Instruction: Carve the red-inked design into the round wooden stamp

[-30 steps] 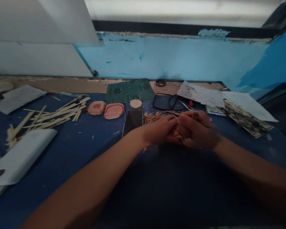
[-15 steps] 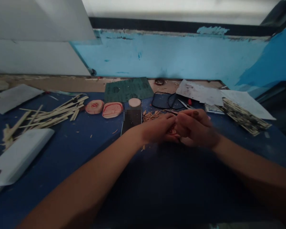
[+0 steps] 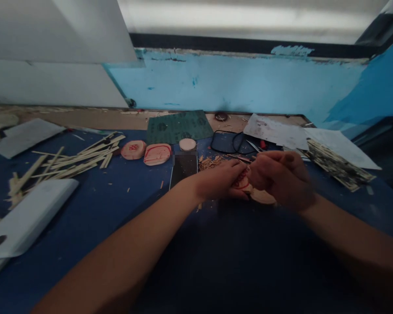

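My left hand (image 3: 220,179) lies curled over a small flat wooden piece (image 3: 245,185) with red markings, pinning it to the blue table top (image 3: 124,218). My right hand (image 3: 281,179) is closed in a fist just right of it, fingers wrapped round a thin tool whose tip points at the piece; the tool itself is mostly hidden. A pale edge of wood (image 3: 263,197) shows under the right hand. Wood shavings (image 3: 209,162) lie just behind the left hand.
A dark phone (image 3: 183,168) lies left of the hands. Behind are two red-marked wooden pieces (image 3: 157,153), a small round disc (image 3: 187,144), green sandpaper (image 3: 178,126), a black cord (image 3: 232,143), papers (image 3: 275,131), a stick pile (image 3: 75,159) and a white box (image 3: 29,216).
My right hand has shifted slightly right and away from the left, uncovering more of the red-marked wooden piece. The view tilted a little.
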The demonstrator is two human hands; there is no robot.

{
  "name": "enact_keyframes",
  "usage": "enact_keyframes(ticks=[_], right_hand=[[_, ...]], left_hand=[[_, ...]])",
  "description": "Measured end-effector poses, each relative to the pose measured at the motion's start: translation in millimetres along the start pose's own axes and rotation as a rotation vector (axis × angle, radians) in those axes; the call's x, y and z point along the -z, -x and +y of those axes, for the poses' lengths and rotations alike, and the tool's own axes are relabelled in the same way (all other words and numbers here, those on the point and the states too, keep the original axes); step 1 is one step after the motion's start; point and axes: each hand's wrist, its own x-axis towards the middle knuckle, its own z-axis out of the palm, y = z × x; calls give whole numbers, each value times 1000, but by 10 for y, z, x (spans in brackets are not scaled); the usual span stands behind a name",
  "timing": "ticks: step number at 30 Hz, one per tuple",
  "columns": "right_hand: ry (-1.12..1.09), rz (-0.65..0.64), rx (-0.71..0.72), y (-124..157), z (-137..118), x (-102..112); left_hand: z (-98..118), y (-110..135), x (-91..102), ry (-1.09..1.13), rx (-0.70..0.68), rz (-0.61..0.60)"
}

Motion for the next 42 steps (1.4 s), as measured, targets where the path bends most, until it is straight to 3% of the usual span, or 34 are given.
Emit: enact_keyframes(ticks=[3,9,16,20,23,26,28,30,34,42], right_hand=[[0,74,-13,-52,68,112],[124,-20,-43,-83,160,295],[199,-37,-208,-30,441,316],[277,67,-73,-82,398,357],[564,167,56,-118,324,424],[957,62,84,-128,310,500],[1077,-56,71,-128,339,541],[1095,-111,58,-127,380,571],[1138,-88,90,-128,441,603],[1189,-64,216,-114,367,558]], left_hand=[[-3,5,-18,-25,14,-9],[-13,53,-10,-84,42,24],[3,114,265,-290,217,166],[-36,181,408,-415,308,209],[-29,225,481,-464,376,227],[8,243,535,-518,439,274],[35,245,558,-537,485,308],[55,244,566,-530,535,334],[54,235,541,-490,574,358],[-52,203,418,-480,451,381]])
